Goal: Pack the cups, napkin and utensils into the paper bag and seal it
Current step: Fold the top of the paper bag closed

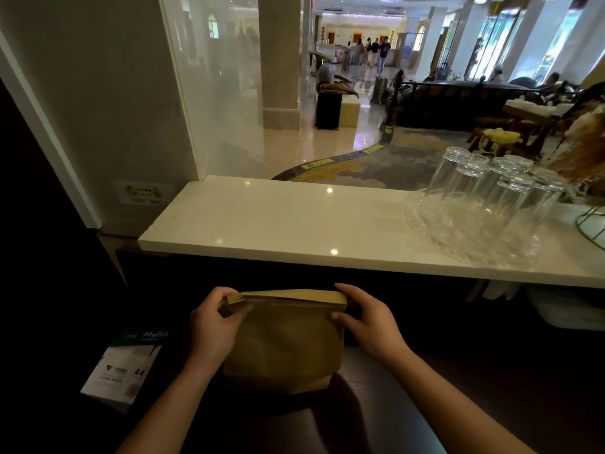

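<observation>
A brown paper bag [283, 342] stands upright on a dark lower surface in front of me, its top edge folded over flat. My left hand [212, 326] pinches the folded top at its left corner. At the right corner, my right hand [366, 319] grips the same fold with the thumb in front. The bag's contents are hidden; no cups, napkin or utensils show outside it.
A white stone counter [294, 221] runs above and behind the bag. On its right end sit several upturned clear glasses on a glass tray [471, 204]. A pack of A4 paper [124, 365] lies at lower left. A wire stand [592, 224] is at the far right.
</observation>
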